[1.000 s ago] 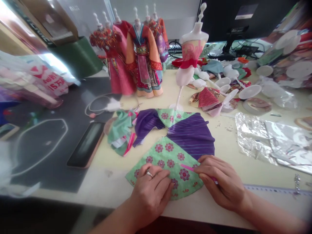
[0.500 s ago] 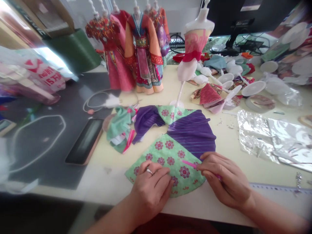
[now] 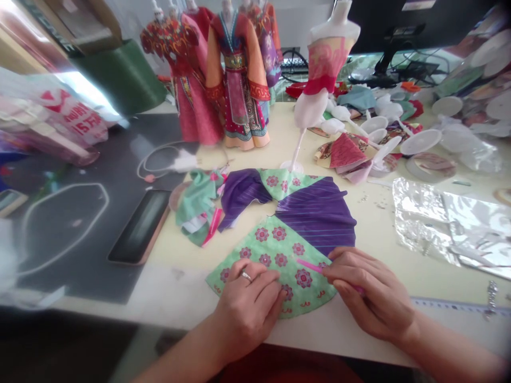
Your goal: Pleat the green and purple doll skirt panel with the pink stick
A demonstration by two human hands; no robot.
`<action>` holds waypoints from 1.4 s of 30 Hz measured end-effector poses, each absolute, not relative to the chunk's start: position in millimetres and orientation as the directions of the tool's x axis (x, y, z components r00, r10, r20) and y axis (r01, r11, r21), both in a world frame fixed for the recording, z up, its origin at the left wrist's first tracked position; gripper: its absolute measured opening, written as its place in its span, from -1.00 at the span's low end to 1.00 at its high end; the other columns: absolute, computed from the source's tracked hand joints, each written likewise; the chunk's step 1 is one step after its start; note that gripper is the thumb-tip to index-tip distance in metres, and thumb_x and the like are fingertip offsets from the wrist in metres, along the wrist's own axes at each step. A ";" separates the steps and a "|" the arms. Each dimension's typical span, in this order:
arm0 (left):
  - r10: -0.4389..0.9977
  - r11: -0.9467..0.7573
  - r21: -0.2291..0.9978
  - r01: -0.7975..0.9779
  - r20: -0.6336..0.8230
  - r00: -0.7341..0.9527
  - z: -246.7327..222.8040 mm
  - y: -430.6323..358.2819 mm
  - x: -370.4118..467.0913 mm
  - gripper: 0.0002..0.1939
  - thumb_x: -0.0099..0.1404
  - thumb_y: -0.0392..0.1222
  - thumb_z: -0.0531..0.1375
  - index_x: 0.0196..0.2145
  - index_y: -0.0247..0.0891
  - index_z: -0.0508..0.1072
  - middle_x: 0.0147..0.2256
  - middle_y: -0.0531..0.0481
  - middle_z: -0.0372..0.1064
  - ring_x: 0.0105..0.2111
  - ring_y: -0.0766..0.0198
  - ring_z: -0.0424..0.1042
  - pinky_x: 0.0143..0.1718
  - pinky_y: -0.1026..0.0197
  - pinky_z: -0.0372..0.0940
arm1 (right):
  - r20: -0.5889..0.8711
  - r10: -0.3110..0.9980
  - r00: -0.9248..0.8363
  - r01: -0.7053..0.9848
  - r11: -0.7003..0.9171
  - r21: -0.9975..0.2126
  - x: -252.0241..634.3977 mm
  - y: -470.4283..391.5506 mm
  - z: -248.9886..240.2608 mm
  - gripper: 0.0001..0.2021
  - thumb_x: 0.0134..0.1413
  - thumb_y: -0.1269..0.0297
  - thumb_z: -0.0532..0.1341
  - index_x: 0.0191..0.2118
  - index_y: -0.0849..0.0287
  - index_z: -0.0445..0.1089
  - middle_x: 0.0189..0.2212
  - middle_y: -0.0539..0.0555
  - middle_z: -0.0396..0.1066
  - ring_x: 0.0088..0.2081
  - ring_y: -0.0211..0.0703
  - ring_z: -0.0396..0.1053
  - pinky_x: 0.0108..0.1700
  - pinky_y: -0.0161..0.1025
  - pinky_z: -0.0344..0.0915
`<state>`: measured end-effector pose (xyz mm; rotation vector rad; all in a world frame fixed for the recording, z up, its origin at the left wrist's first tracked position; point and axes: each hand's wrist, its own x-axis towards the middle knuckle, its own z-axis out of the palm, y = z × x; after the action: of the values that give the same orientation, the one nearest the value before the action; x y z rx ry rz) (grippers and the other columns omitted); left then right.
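A skirt-like piece of cloth lies flat and fanned out on the table, with green flowered panels (image 3: 255, 242) and purple striped pleats (image 3: 319, 218). My left hand (image 3: 249, 303), a ring on one finger, rests on the near green panel with its fingers bent and laid on the fabric. In my right hand (image 3: 371, 292) is a slim pink pen-like stick (image 3: 309, 265), gripped between thumb and fingers. Its tip points left, at or just above the green panel among the flowers. Tiny pale dots show on some flowers.
Dressed doll forms (image 3: 239, 80) stand at the back beside a bare-based mannequin (image 3: 311, 109). A phone (image 3: 139, 226) lies left on a dark mat. Clear plastic bags (image 3: 427, 223), small loose beads (image 3: 377, 202), a ruler (image 3: 443, 304) and heaped white stands (image 3: 421, 142) are right.
The whole view has shifted slightly. Both hands keep nearly the same place on the cloth, and the pink stick's tip has barely moved.
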<state>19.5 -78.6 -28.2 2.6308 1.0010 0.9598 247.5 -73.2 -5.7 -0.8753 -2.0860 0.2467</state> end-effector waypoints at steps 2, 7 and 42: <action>0.648 -0.759 0.372 0.534 0.507 0.568 -28.4 -78.9 19.4 -0.91 0.24 -0.42 0.16 -0.31 -0.31 0.43 -0.31 -0.07 0.51 -0.31 0.17 0.38 -0.18 0.04 0.16 | 0.634 0.669 -0.388 0.516 0.728 -0.451 248.9 -72.8 -6.1 -0.85 0.16 0.49 0.07 -0.20 0.20 0.33 -0.53 0.03 0.41 -0.49 -0.18 0.40 -0.32 -0.16 0.40; 0.651 -0.757 0.379 0.533 0.508 0.563 -27.3 -80.2 19.2 -0.90 0.25 -0.42 0.15 -0.29 -0.32 0.43 -0.31 -0.08 0.51 -0.31 0.17 0.39 -0.18 0.05 0.16 | 0.627 0.666 -0.404 0.522 0.731 -0.440 250.3 -73.1 -8.4 -0.86 0.13 0.53 0.07 -0.23 0.21 0.31 -0.54 0.03 0.40 -0.49 -0.20 0.38 -0.29 -0.16 0.38; 0.639 -0.765 0.363 0.532 0.527 0.560 -31.5 -80.3 19.0 -0.94 0.26 -0.40 0.15 -0.32 -0.35 0.43 -0.29 -0.08 0.50 -0.30 0.18 0.37 -0.19 0.04 0.16 | 0.579 0.538 -0.613 0.451 0.840 -0.303 245.9 -75.6 -11.7 -0.85 0.13 0.49 0.10 -0.18 0.30 0.34 -0.50 0.08 0.44 -0.47 -0.20 0.37 -0.26 -0.13 0.44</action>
<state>19.0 -80.3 -31.5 2.6282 0.9950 0.9880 245.9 -75.6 -11.7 -0.7175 -2.3286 0.1645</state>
